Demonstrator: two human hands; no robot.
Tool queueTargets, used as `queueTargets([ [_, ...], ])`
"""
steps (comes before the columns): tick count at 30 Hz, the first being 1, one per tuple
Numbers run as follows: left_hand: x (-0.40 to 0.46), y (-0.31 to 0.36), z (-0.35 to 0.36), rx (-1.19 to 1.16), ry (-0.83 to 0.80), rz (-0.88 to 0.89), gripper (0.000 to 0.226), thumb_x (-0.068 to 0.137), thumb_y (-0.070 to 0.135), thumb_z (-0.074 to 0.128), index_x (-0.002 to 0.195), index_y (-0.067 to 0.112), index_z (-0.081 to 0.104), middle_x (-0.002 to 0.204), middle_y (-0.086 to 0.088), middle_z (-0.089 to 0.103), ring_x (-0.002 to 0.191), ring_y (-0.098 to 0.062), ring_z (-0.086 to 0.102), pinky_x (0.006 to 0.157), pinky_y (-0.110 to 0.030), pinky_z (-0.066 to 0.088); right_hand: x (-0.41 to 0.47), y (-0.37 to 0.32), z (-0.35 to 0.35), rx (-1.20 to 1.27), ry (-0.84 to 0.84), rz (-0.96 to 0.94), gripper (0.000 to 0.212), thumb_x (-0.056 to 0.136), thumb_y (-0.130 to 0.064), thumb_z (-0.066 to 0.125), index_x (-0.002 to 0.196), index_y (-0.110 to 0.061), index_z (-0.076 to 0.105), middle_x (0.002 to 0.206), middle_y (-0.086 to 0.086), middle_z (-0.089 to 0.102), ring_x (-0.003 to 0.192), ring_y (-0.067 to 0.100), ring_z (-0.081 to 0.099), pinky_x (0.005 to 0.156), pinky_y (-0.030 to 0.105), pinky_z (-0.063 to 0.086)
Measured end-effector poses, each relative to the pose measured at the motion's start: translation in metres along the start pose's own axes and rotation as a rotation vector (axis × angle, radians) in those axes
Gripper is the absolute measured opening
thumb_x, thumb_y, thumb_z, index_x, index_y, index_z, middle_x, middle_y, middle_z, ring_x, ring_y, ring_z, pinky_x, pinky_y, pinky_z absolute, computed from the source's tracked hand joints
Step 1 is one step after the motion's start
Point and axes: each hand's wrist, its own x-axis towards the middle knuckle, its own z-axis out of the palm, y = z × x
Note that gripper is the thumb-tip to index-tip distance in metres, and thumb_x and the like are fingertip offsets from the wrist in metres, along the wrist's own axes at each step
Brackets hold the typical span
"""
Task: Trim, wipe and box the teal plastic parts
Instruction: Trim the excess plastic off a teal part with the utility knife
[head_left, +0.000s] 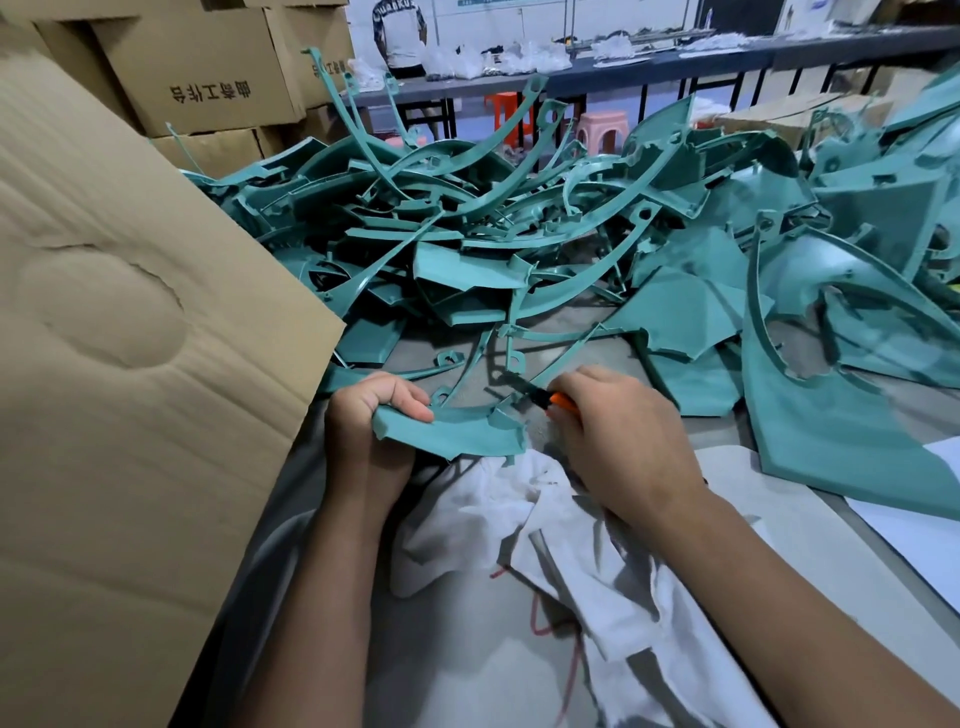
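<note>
L hand (382, 410) is clamped on the near-left end of a curved teal part (457, 431), thumb on top, fingers curled under. Part runs from that hand toward 3 o'clock, its thin ribs arching up toward 12. R hand (618, 431) sits at the part's 3 o'clock end, wrapped round an orange-handled knife (553, 399); dark blade points toward 10 o'clock and meets the part's far-right edge. Both hands are w/ the part betw. them, held just above a white cloth (524, 514) lying at 6 o'clock of the part on the grey bench (467, 649). Big heap of teal parts (493, 234) fills the bench from 11 to 3 o'clock, beyond the hands. Cardboard flap (130, 364) leans in at 9 o'clock, right beside L hand. Stacked cartons (208, 78) at 11 o'clock, further back.
</note>
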Motion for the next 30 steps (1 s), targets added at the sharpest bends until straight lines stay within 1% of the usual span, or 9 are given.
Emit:
queueTargets([
  [7, -0.005, -0.005, -0.006, 0.122, 0.048, -0.022, 0.034, 0.075, -0.029, 0.052, 0.058, -0.001, 0.06, 0.068, 0.001, 0.065, 0.058, 0.0, 0.059, 0.058, -0.016, 0.048, -0.001, 0.0, 0.001, 0.014, -0.072, -0.126, 0.02, 0.103, -0.031, 0.056, 0.117, -0.027, 0.069, 0.108, -0.01, 0.068, 0.095, 0.022, 0.066, 0.075, 0.04, 0.055],
  [10, -0.005, -0.006, -0.01, 0.184, 0.082, -0.09, 0.018, 0.07, 0.0, 0.06, 0.056, 0.011, 0.064, 0.064, 0.008, 0.068, 0.064, -0.008, 0.062, 0.068, -0.027, 0.052, 0.001, 0.006, -0.002, 0.16, -0.101, -0.107, 0.017, 0.101, -0.03, 0.061, 0.113, -0.027, 0.072, 0.103, -0.008, 0.072, 0.094, 0.021, 0.066, 0.077, 0.042, 0.056],
  [12, -0.004, -0.004, -0.011, 0.189, 0.089, -0.153, 0.012, 0.063, 0.012, 0.058, 0.054, 0.014, 0.065, 0.062, 0.007, 0.069, 0.062, -0.007, 0.061, 0.066, -0.023, 0.051, 0.002, 0.01, -0.002, 0.161, -0.007, -0.083, 0.014, 0.1, -0.03, 0.062, 0.108, -0.026, 0.073, 0.096, -0.008, 0.072, 0.089, 0.02, 0.065, 0.073, 0.04, 0.055],
  [15, 0.0, -0.003, -0.009, 0.206, 0.107, -0.226, 0.015, 0.075, 0.004, 0.064, 0.062, 0.01, 0.066, 0.063, 0.006, 0.066, 0.062, -0.008, 0.056, 0.057, -0.021, 0.045, 0.002, 0.011, 0.0, 0.078, 0.135, -0.013, 0.016, 0.103, -0.028, 0.057, 0.108, -0.022, 0.07, 0.097, -0.005, 0.071, 0.088, 0.024, 0.065, 0.068, 0.035, 0.048],
  [18, 0.001, -0.001, -0.01, 0.194, 0.197, -0.315, 0.023, 0.075, -0.01, 0.061, 0.078, 0.012, 0.065, 0.067, 0.012, 0.07, 0.067, 0.002, 0.06, 0.055, -0.016, 0.044, 0.002, 0.007, 0.005, 0.011, 0.103, -0.003, 0.018, 0.106, -0.034, 0.051, 0.107, -0.023, 0.065, 0.093, -0.004, 0.068, 0.084, 0.026, 0.063, 0.064, 0.036, 0.041],
  [20, 0.0, 0.001, -0.011, 0.211, 0.205, -0.367, 0.024, 0.068, -0.01, 0.059, 0.079, 0.01, 0.065, 0.069, 0.004, 0.07, 0.071, -0.009, 0.063, 0.053, -0.023, 0.044, 0.001, 0.007, 0.004, 0.012, 0.088, 0.005, 0.019, 0.107, -0.036, 0.05, 0.106, -0.024, 0.064, 0.086, -0.004, 0.066, 0.079, 0.026, 0.06, 0.061, 0.037, 0.039],
  [24, 0.003, 0.003, -0.009, 0.229, 0.232, -0.409, 0.032, 0.06, -0.004, 0.055, 0.09, 0.005, 0.064, 0.092, -0.012, 0.07, 0.089, -0.033, 0.063, 0.071, -0.034, 0.052, -0.001, 0.003, -0.002, -0.001, 0.105, 0.008, 0.017, 0.105, -0.038, 0.053, 0.107, -0.026, 0.065, 0.082, -0.002, 0.069, 0.077, 0.028, 0.061, 0.06, 0.036, 0.04],
  [26, 0.004, 0.003, -0.006, 0.235, 0.251, -0.404, 0.041, 0.067, -0.006, 0.051, 0.106, 0.003, 0.063, 0.106, -0.015, 0.07, 0.101, -0.037, 0.063, 0.083, -0.039, 0.055, -0.003, -0.003, -0.005, 0.005, 0.127, 0.016, 0.015, 0.104, -0.038, 0.056, 0.106, -0.026, 0.065, 0.081, -0.002, 0.07, 0.074, 0.027, 0.061, 0.059, 0.035, 0.037],
  [30, 0.003, 0.003, -0.003, 0.259, 0.311, -0.393, 0.041, 0.07, -0.007, 0.049, 0.108, 0.008, 0.059, 0.112, -0.016, 0.068, 0.106, -0.039, 0.063, 0.093, -0.05, 0.057, -0.006, -0.014, -0.004, -0.011, 0.033, 0.057, 0.016, 0.102, -0.037, 0.056, 0.1, -0.026, 0.068, 0.076, -0.001, 0.07, 0.071, 0.026, 0.062, 0.057, 0.035, 0.045],
])
